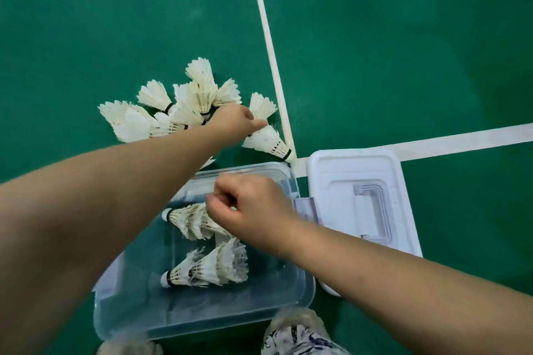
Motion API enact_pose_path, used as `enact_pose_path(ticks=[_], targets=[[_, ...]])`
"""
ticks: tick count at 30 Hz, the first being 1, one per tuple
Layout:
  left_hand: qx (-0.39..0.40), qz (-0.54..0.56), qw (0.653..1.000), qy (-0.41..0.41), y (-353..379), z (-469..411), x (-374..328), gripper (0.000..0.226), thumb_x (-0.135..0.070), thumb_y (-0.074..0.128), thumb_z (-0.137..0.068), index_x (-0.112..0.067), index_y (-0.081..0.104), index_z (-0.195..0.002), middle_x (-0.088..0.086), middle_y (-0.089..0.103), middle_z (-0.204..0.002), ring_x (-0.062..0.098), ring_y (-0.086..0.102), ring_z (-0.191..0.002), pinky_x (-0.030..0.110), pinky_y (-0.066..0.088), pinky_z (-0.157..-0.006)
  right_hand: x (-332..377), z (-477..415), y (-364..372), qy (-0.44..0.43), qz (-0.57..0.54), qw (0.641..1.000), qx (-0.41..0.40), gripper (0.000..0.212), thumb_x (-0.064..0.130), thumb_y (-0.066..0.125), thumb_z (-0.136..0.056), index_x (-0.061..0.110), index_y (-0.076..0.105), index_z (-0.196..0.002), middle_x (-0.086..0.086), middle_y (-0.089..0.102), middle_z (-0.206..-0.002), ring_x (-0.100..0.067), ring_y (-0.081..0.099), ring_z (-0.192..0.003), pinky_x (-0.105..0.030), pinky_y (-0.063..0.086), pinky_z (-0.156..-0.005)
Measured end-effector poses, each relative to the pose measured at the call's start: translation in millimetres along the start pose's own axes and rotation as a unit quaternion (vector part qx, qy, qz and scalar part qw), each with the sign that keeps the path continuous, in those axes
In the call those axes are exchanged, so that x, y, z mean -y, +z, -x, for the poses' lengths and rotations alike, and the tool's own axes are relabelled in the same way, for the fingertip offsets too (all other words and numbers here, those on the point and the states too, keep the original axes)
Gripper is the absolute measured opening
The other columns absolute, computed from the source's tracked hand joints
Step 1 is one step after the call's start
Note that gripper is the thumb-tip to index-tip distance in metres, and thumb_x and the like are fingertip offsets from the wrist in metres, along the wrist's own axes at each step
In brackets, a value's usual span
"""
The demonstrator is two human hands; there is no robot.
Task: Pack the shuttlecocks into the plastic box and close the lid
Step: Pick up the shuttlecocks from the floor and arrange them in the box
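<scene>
Several white feather shuttlecocks (161, 115) lie in a loose pile on the green floor beyond the clear plastic box (302, 291). My left hand (233, 122) reaches into the right side of that pile. Its thumb points at a shuttlecock (266, 141) by the white line, and its fingers are hidden. My right hand (253, 207) hovers over the box's far end with its fingers curled on the feather end of a nested row of shuttlecocks (190, 220). A second nested row (210, 266) lies on the box floor. The white lid (331, 181) lies flat on the floor to the box's right.
White court lines (271, 46) cross the green floor, meeting just beyond the lid. Patterned fabric on my knee (297, 334) shows at the bottom edge, close to the box's near wall. Open green floor stretches to the right and far left.
</scene>
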State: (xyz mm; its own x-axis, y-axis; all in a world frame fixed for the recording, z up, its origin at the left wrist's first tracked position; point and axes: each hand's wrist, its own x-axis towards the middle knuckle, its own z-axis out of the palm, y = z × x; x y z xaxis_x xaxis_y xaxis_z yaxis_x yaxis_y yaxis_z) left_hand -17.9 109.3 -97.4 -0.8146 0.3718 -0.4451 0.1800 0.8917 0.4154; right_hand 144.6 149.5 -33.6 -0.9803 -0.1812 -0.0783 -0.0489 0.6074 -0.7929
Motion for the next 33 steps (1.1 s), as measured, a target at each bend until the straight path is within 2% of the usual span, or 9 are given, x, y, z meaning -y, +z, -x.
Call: enact_pose_path(ticks=[3,7,10,14,18,21,23,27,33], targets=[[0.047,-0.027,0.997,-0.059,15,-10,-4,0.05,-0.051,0.057,-0.082,-0.003,0.064,-0.093,0.013,0.066,-0.101,0.028,0.06,-0.096,0.034,0.048,-0.082,-1,3,-1,0.015,-0.017,1.0,0.022,0.024,0.024,0.053,-0.088,0.018,0.046,-0.066,0.008,0.042,-0.059,-0.017,0.044,-0.063,-0.031,0.034,-0.057],[0.048,-0.027,0.996,-0.069,23,-9,-11,0.044,-0.043,0.06,-0.082,-0.011,0.046,-0.056,0.004,0.047,-0.06,0.025,0.049,-0.073,0.028,0.034,-0.054,-4,9,-3,0.018,-0.025,0.999,0.031,0.026,0.024,0.053,-0.088,0.018,0.044,-0.066,0.007,0.041,-0.058,-0.017,0.043,-0.063,-0.029,0.028,-0.056],[0.019,0.022,0.997,-0.067,24,-3,-12,0.046,-0.03,0.064,-0.082,-0.013,0.036,-0.048,0.003,0.037,-0.052,0.02,0.039,-0.056,0.027,0.024,-0.047,-7,13,-5,0.026,-0.039,0.998,0.031,0.028,0.024,0.053,-0.088,0.018,0.041,-0.064,0.008,0.038,-0.055,-0.018,0.042,-0.063,-0.03,0.032,-0.054],[-0.012,0.026,0.999,-0.046,17,5,-13,0.043,-0.026,0.065,-0.082,-0.015,0.039,-0.048,0.002,0.041,-0.053,0.021,0.042,-0.063,0.025,0.025,-0.046,-9,19,-5,0.024,-0.049,0.998,0.019,0.026,0.025,0.053,-0.088,0.016,0.045,-0.065,0.002,0.048,-0.062,-0.023,0.048,-0.065,-0.035,0.041,-0.061],[-0.051,0.007,0.999,-0.002,4,19,-13,0.044,-0.022,0.062,-0.082,-0.014,0.039,-0.046,0.004,0.042,-0.059,0.025,0.045,-0.07,0.026,0.027,-0.049,-6,24,-5,0.026,-0.052,0.998,0.011,0.029,0.027,0.052,-0.089,0.016,0.044,-0.063,0.002,0.048,-0.06,-0.022,0.048,-0.063,-0.036,0.041,-0.061],[-0.072,-0.034,0.996,0.049,-15,35,-13,0.032,-0.024,0.059,-0.083,-0.009,0.047,-0.058,0.012,0.052,-0.09,0.028,0.047,-0.093,0.03,0.035,-0.072,-2,26,-7,0.031,-0.047,0.998,-0.004,0.034,0.026,0.051,-0.088,0.022,0.037,-0.058,0.007,0.042,-0.055,-0.018,0.045,-0.06,-0.034,0.039,-0.059],[-0.087,-0.051,0.991,0.085,-33,49,-8,0.024,-0.025,0.06,-0.083,-0.009,0.053,-0.067,0.015,0.054,-0.101,0.03,0.046,-0.103,0.031,0.033,-0.08,3,25,-7,0.039,-0.049,0.998,-0.021,0.036,0.025,0.05,-0.088,0.025,0.034,-0.056,0.007,0.041,-0.055,-0.018,0.043,-0.058,-0.035,0.038,-0.058],[-0.126,-0.072,0.98,0.133,-70,83,4,0.025,-0.025,0.063,-0.082,0.0,0.064,-0.08,0.011,0.055,-0.099,0.028,0.045,-0.103,0.026,0.024,-0.073,13,18,-11,0.077,-0.084,0.99,-0.078,0.034,0.022,0.051,-0.088,0.021,0.037,-0.057,0.003,0.041,-0.055,-0.016,0.038,-0.056,-0.036,0.035,-0.055],[-0.157,-0.091,0.964,0.197,-111,134,12,0.024,-0.025,0.067,-0.08,-0.001,0.064,-0.076,0.006,0.052,-0.089,0.023,0.044,-0.093,0.026,0.027,-0.074,29,14,-16,0.091,-0.066,0.983,-0.147,0.027,0.026,0.053,-0.089,0.022,0.041,-0.066,0.003,0.047,-0.063,-0.015,0.04,-0.059,-0.035,0.035,-0.057]])
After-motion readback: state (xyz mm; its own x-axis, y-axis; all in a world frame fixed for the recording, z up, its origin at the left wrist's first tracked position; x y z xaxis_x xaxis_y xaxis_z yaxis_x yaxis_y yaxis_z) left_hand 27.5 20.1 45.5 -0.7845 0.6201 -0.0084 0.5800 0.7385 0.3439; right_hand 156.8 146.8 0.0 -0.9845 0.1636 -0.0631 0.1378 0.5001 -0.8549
